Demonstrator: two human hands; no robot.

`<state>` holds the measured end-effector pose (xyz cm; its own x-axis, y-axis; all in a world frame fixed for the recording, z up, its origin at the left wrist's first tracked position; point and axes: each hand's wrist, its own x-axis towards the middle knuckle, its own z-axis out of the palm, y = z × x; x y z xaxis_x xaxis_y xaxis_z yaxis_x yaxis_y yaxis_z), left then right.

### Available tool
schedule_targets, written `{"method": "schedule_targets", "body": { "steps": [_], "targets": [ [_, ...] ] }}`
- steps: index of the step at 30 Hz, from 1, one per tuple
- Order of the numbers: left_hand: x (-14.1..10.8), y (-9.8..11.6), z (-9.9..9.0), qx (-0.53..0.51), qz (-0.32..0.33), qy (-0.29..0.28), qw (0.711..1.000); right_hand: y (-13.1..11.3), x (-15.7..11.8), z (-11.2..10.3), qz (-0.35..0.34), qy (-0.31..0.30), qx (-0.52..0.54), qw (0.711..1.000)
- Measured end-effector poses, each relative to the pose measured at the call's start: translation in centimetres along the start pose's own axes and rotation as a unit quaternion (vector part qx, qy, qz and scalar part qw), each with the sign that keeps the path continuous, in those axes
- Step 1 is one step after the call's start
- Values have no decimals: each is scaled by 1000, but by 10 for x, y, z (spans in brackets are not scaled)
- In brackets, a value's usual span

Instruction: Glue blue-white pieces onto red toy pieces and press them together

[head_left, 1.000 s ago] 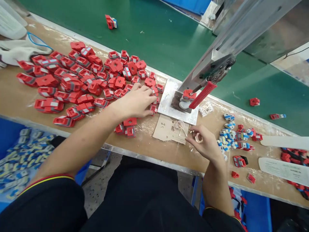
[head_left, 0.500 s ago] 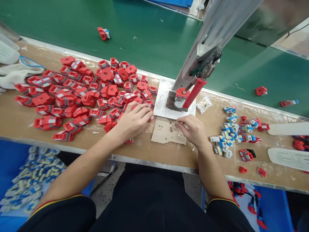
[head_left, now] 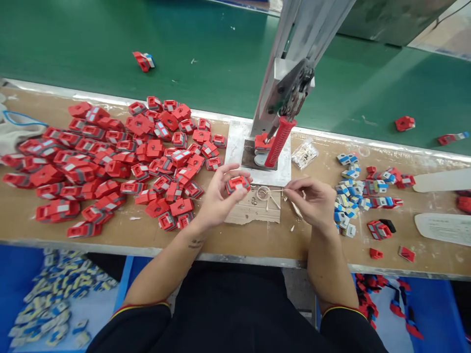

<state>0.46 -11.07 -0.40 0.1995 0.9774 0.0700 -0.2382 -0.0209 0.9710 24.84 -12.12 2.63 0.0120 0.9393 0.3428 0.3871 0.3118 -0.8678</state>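
Note:
In my left hand (head_left: pixel 217 201) is a red plastic part (head_left: pixel 237 184), gripped between thumb and fingers with its hollow side showing. My right hand (head_left: pixel 313 202) pinches a thin cotton swab (head_left: pixel 277 190), whose far end reaches left over a small clear round dish (head_left: pixel 262 193). That dish sits on a torn piece of cardboard (head_left: pixel 245 214), along with another swab lying by it. Behind my hands stands a press with a red handle (head_left: pixel 281 142), and another red part (head_left: pixel 262 142) rests in its fixture. A large pile of red-and-grey parts (head_left: pixel 117 169) spreads left of my left hand.
A bag of cotton swabs (head_left: pixel 305 153) lies right of the press plate (head_left: pixel 234 142). Blue-and-white parts (head_left: pixel 344 191) are heaped at the right. A green belt (head_left: pixel 206 59) runs along the back. Blue bins (head_left: pixel 436 314) stand below the bench's front edge.
My left hand has left the red pile, moving right with a red part now in it. My right hand has drawn right and raised the swab over the dish. The whole view has shifted slightly.

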Motion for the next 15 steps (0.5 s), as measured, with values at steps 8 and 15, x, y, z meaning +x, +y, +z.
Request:
{"method": "schedule_targets", "body": {
  "steps": [8, 15],
  "targets": [
    [-19, -9, 12, 76, 54, -4, 996, -22, -13, 20, 15, 95, 152, 984],
    [-21, -10, 17, 77, 39, 12, 996, -23, -16, 39, 22, 63, 188, 980]
  ]
}}
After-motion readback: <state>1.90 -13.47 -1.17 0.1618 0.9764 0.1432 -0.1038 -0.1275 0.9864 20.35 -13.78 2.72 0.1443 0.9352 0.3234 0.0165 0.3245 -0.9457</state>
